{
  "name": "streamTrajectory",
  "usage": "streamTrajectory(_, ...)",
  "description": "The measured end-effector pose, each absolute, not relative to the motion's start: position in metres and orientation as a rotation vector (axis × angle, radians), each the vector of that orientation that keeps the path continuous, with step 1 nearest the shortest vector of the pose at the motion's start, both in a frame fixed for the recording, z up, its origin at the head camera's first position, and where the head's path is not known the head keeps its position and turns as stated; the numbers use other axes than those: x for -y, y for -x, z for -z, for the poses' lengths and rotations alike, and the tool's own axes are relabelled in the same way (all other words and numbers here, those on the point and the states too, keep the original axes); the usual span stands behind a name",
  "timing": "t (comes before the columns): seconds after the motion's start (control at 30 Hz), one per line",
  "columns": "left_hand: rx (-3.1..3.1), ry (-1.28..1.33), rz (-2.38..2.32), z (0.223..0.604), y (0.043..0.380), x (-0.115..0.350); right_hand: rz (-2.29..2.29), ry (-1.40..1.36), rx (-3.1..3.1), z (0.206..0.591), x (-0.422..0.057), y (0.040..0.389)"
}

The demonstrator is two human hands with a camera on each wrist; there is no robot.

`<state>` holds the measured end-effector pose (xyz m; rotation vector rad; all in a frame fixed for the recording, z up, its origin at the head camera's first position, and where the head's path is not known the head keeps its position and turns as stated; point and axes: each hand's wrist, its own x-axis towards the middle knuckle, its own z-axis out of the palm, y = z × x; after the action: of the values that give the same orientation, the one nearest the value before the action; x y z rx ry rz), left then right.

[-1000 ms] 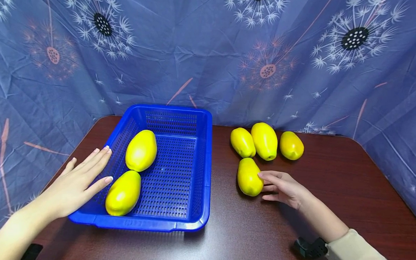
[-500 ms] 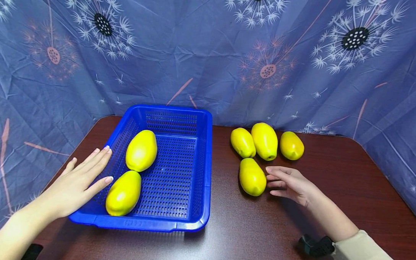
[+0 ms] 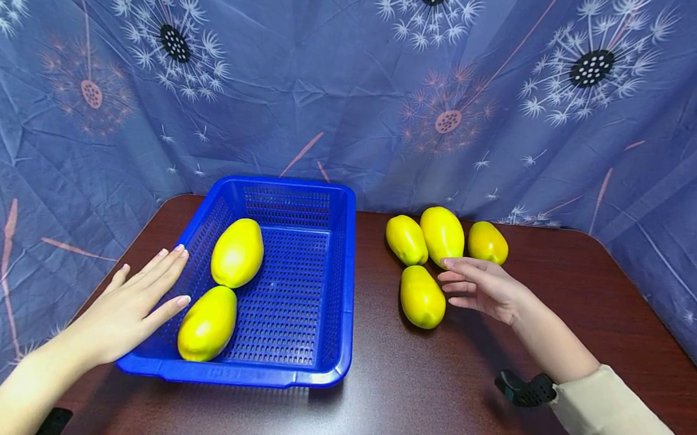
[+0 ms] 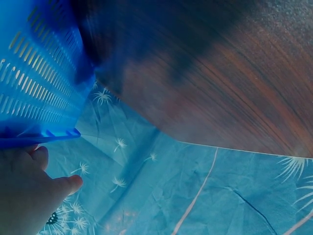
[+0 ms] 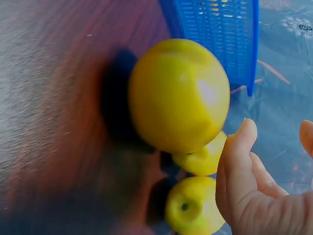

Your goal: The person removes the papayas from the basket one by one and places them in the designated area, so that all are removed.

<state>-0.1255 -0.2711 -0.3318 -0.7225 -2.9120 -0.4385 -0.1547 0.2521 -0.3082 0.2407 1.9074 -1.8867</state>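
My left hand (image 3: 129,308) lies with straight, spread fingers over the left rim of a blue plastic basket (image 3: 279,375). Inside the basket, along its left side, are two yellow papayas, one farther back (image 3: 237,253) and one nearer me (image 3: 207,323). Right of the basket, a front papaya (image 3: 423,298) lies on the table, also large in the right wrist view (image 5: 178,95). Just beside and above it hovers my right hand (image 3: 489,289), fingers loosely bent and holding nothing. Behind it sit a left papaya (image 3: 406,240), a middle papaya (image 3: 442,235) and a right papaya (image 3: 487,241), the last two partly covered by the hand.
The dark wooden table (image 3: 400,382) carries everything. A blue curtain (image 3: 332,83) with dandelion prints hangs behind and around it, close past the back papayas. The basket's right wall (image 3: 345,275) stands between the inside and the loose papayas.
My right hand touched the front papaya a second ago, drew off to the right, then rose a little toward the back papayas. The front papaya shifted slightly right. My left hand stayed still.
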Motion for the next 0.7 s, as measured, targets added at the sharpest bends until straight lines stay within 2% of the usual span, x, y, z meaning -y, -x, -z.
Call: streamTrajectory(0.7,2.92,0.721,0.451,0.331,0.126,0.272,1.842,-0.098,-1.916,0.283,-0.192,0.185)
